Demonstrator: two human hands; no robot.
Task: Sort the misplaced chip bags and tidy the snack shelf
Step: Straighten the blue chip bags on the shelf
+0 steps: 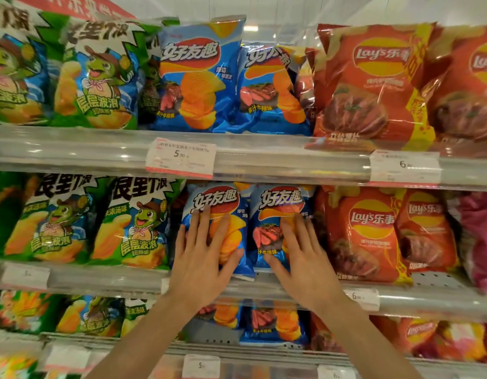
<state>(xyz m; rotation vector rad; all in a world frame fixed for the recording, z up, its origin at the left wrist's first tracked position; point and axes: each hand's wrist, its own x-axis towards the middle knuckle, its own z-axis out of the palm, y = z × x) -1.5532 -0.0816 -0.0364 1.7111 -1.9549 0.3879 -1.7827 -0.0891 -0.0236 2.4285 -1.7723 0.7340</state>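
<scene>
Gleaming shelf rails (100,149) under chip bags (193,77)

- Blue chip bags (280,222): glossy plastic film, creased, with bright glare spots.
- Green chip bags (130,222): the same glossy film, smooth and printed.
- Red chip bags (365,236): shiny crinkled film.
- Shelf (433,280): grey perforated metal, matt.
- Shelf front-edge strip (264,162): clear glossy plastic.
- Price labels (181,160): matt white paper behind that strip.
</scene>
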